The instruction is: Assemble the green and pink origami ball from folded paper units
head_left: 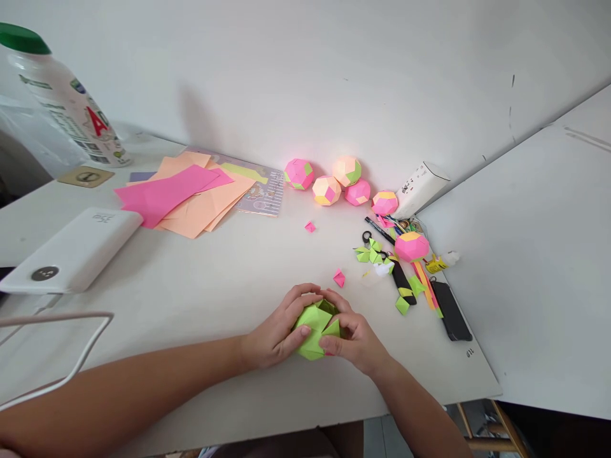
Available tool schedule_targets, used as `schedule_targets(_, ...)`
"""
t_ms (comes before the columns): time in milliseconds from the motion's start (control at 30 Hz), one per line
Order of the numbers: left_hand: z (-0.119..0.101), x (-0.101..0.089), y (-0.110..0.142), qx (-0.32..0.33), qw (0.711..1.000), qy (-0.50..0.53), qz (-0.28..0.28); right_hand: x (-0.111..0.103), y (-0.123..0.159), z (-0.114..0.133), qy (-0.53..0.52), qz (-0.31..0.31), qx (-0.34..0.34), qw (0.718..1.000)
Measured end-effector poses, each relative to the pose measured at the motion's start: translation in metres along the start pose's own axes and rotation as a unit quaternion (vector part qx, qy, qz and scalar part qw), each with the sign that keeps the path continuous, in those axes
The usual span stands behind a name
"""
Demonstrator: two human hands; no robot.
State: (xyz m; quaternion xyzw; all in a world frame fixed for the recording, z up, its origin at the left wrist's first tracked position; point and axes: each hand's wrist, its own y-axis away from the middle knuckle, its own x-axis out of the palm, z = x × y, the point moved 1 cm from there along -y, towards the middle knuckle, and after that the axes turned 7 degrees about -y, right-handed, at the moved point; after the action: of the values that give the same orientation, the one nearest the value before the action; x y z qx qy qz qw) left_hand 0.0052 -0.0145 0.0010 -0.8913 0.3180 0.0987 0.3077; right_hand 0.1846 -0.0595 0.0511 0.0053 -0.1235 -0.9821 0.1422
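Observation:
My left hand and my right hand are both closed round a green folded paper ball near the front edge of the white table. Fingers of both hands wrap its sides, and part of the ball is hidden under them. A small pink folded paper piece lies just beyond my hands. Another small pink piece lies farther back.
Several pink-and-yellow paper balls sit by the wall, one more among green paper scraps, pens and a black phone at right. Pink and orange paper sheets, a white power bank and a bottle lie left.

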Motion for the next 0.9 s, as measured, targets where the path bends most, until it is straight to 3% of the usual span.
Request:
schedule_targets(267, -0.0012, -0.0009, -0.0004, -0.013, 1.000, -0.013, 0.012, -0.0007, -0.0004, 0.0007, 0.009, -0.004, -0.011, 1.000)
schedule_targets(600, 0.0029, 0.0007, 0.0015, -0.041, 0.999, -0.010, 0.001, -0.0096, 0.0010, 0.0039, 0.039, 0.057, 0.013, 0.998)
schedule_targets(800, -0.0012, -0.0006, -0.0025, 0.062, 0.996, -0.056, -0.007, -0.0086, 0.0002, 0.0033, -0.002, 0.052, 0.011, 0.999)
schedule_targets(900, -0.0048, -0.0015, -0.0056, 0.084, 0.995, -0.060, -0.004, -0.0066, 0.0001, 0.0021, -0.017, 0.037, 0.015, 0.999)
